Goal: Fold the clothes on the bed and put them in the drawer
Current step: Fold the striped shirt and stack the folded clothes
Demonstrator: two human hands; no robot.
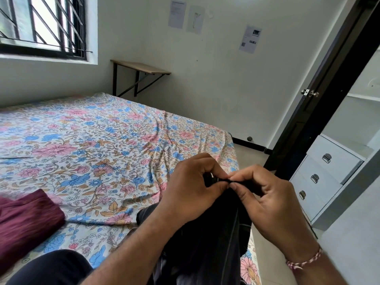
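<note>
At lower centre, our left hand (191, 188) and right hand (265, 194) pinch the black garment (205, 243) edge together, likely aligning it for a fold.

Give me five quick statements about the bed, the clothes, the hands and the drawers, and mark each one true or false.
1. Both hands pinch the dark garment at its top edge. True: left hand and right hand meet there.
2. The maroon garment hangs from the shelf. False: it lies on the floral bedsheet.
3. The white drawers stand at the right. True.
4. The right wrist bears a thread band. True.
5. The wooden wall shelf carries folded clothes. False: nothing shows on it.
</note>
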